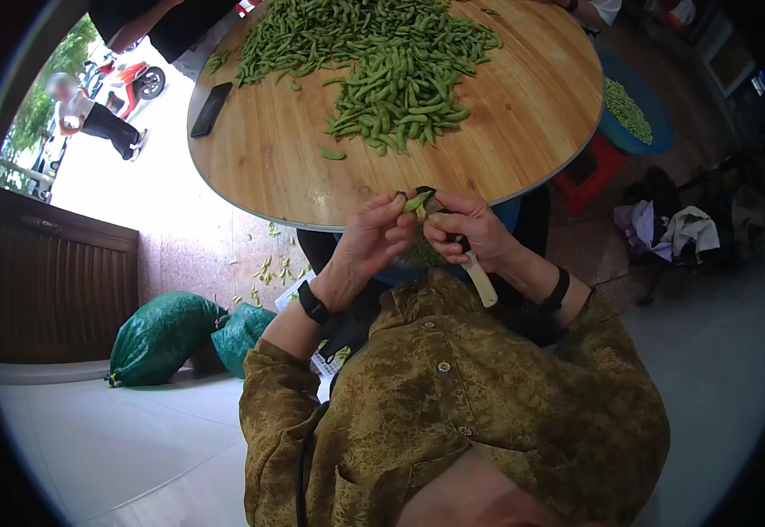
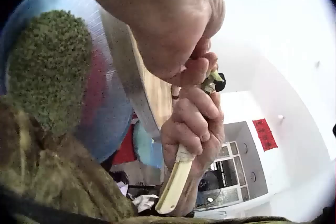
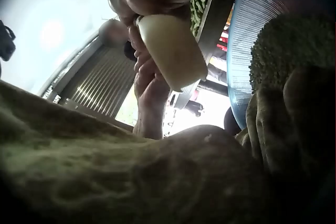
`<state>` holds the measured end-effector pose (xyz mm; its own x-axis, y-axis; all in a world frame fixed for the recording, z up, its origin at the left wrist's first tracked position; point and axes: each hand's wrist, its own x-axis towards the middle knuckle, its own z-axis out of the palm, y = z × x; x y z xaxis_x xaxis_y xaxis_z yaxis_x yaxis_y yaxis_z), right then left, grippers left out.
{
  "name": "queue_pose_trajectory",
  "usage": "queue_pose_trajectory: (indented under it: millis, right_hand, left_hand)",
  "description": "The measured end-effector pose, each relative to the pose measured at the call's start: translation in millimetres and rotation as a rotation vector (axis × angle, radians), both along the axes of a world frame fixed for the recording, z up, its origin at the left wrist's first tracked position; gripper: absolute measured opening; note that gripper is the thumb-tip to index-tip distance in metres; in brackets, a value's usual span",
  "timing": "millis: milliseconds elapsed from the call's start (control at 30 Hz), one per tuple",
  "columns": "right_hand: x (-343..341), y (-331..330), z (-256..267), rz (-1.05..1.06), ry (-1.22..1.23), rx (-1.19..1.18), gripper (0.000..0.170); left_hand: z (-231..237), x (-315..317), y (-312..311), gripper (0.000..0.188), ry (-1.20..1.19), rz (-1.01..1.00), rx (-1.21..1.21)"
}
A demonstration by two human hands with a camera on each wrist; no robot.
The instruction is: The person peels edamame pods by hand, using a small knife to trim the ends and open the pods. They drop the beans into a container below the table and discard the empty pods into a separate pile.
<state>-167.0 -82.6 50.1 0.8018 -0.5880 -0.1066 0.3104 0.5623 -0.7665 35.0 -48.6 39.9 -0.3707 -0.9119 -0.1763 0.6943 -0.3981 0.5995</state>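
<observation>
The left hand pinches one slim green pod just beside the right hand, which grips a cream-handled tool, its working end unclear. Beyond both hands, a large heap of green pods on the round wooden tabletop looks left to do. Below them, a blue mesh basket holds loose green beans, apparently the finished share.

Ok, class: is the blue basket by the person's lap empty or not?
Not empty: the left wrist view shows a broad green mound inside the basket.
</observation>
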Motion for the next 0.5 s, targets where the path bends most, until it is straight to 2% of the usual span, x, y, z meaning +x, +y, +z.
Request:
queue_pose_trajectory:
  millis: [67,100,167,200,267,300,367,500]
  right_hand:
    - [-4.1,-1.5,-3.8,0.038,-0.034,0.102,0.033]
    - [-6.6,-3.5,-4.4,0.041,-0.035,0.098,0.033]
    - [-11.0,-6.8,-5.0,0.066,-0.023,0.210,0.032]
    - [-11.7,-5.6,-3.3,0.064,-0.024,0.211,0.032]
    - [-12.6,-2.9,2.5,0.089,-0.027,0.268,0.032]
    - [-12.4,-2.5,2.8,0.092,-0.026,0.268,0.032]
    - [-11.6,-2.1,2.8,0.153,-0.056,0.330,0.031]
    - [-12.2,-0.7,-2.7,0.185,-0.088,0.396,0.032]
  left_hand:
    - [-2.8,-3.8,1.4,0.017,0.178,-0.056,0.092]
    - [-2.1,-5.6,1.7,0.017,0.178,-0.055,0.089]
    - [-0.2,-9.2,2.0,0.016,-0.062,-0.002,0.076]
    - [0.3,-8.5,2.2,0.016,-0.063,-0.004,0.077]
    - [2.0,-5.6,1.9,0.021,-0.814,0.123,-0.313]
    - [3.2,-6.9,3.5,0.021,-0.814,0.126,-0.312]
    - [8.4,-10.5,8.6,0.027,-1.431,0.333,-0.678]
    - [25.8,-3.1,14.1,0.021,-1.475,0.309,-0.842]
